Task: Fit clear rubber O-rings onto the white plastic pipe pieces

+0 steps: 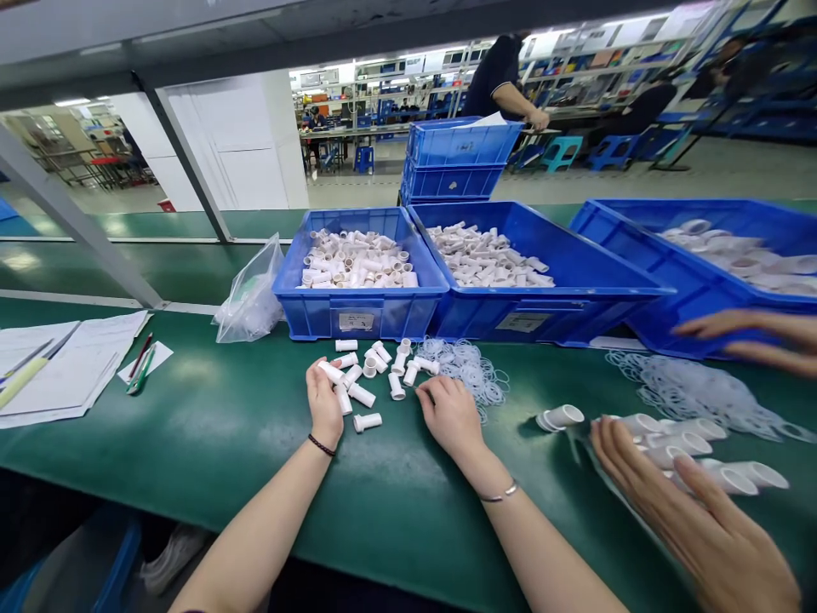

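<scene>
My left hand (pixel 325 407) is closed around a short white plastic pipe fitting (pixel 331 372) with a wider collar at one end. Beside its fingers, several similar loose fittings (pixel 362 394) lie scattered on the green table. To the right, my right hand (pixel 452 417) rests low over the tabletop with its fingers curled together. Its fingertips are close to a heap of thin translucent rings (pixel 465 368). Whether a ring is pinched in them is too small to tell.
Behind stand a blue bin (pixel 362 302) and a wider blue bin (pixel 542 298), both holding white fittings. A clear plastic bag (pixel 252 298) and papers (pixel 70 375) lie left. At right, a co-worker's hands (pixel 695 511) are by larger white tubes (pixel 682 443) and another ring pile (pixel 702 392).
</scene>
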Demonstrator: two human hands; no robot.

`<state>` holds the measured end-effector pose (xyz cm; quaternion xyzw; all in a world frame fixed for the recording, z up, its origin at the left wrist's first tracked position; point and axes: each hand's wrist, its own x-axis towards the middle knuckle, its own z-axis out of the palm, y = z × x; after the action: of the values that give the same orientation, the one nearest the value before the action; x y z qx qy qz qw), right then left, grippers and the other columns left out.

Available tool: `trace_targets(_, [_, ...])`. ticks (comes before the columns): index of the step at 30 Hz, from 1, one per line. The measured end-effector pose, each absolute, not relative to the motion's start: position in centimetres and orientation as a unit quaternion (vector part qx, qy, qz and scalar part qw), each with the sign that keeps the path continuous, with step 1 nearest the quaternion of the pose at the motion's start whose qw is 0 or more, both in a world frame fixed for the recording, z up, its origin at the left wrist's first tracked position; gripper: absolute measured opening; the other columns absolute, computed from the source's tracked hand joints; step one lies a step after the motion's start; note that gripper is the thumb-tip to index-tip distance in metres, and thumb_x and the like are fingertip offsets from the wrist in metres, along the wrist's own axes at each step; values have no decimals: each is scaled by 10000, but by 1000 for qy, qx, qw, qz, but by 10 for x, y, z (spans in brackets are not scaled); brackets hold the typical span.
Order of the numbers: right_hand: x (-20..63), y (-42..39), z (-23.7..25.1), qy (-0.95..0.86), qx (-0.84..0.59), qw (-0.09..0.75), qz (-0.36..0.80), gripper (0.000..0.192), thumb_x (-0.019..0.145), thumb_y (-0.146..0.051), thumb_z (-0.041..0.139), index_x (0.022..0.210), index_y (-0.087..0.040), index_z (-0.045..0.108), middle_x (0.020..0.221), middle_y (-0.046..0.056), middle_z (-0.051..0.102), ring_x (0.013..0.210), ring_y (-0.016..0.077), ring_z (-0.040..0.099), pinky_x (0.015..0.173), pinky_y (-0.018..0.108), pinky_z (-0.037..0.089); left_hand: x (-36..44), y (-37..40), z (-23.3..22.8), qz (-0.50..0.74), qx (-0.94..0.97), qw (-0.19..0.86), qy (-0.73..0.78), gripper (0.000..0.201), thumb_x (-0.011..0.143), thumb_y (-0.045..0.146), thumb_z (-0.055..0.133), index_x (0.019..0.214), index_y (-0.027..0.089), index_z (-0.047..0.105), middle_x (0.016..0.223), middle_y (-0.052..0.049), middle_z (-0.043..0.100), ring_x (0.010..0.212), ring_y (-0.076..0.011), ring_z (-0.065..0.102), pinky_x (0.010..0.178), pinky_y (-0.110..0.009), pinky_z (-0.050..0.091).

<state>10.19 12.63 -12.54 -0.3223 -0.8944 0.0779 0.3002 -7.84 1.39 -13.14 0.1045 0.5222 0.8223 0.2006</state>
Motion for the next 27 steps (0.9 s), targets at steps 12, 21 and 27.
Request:
trace_targets(12, [86,44,-107,-881,-88,132,446,109,922,-210,454,860,-212,543,999,66,677,885,193,631,771,313,485,-70,17,-127,837,123,223,484,386,909,533,438,1087,192,473,977,-88,666,911,-187,642,805,-333,485])
trace_targets(21, [80,59,-120,-898,-86,188,388,69,870,-155,515,834,-207,543,1032,87,636,1006,216,581,894,403,474,-75,13,-129,847,97,184,489,337,894,464,495,1045,171,560,784,-13,630,734,-131,578,704,-256,426])
trace_targets(27, [77,61,-127,-887,-127,210,391,79,858,-131,517,839,-201,549,1252,128,568,1233,245,474,979,432,434,-87,3,-107,831,208,295,423,334,775,415,708,955,200,527,692,28,598,638,-107,578,625,-220,444])
